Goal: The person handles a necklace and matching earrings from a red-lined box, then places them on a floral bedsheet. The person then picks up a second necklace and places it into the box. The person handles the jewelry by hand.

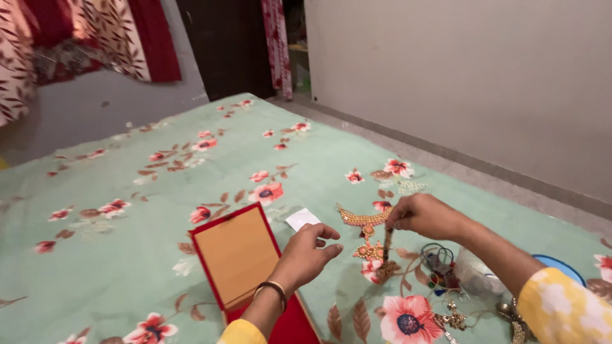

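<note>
A gold necklace [364, 224] is pinched at one end by the right hand [422, 215] above the floral bed sheet [127, 255]. The left hand [307, 253] is held half-open, beside an open red box [239, 258].

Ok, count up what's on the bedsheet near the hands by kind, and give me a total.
Red hinged box, open: 1
Gold necklace, pinched by the right hand: 1
White card near the left hand: 1
Blue-rimmed dish: 1
Heap of mixed jewellery, pieces too tangled to count: 1
Total: 5
</note>
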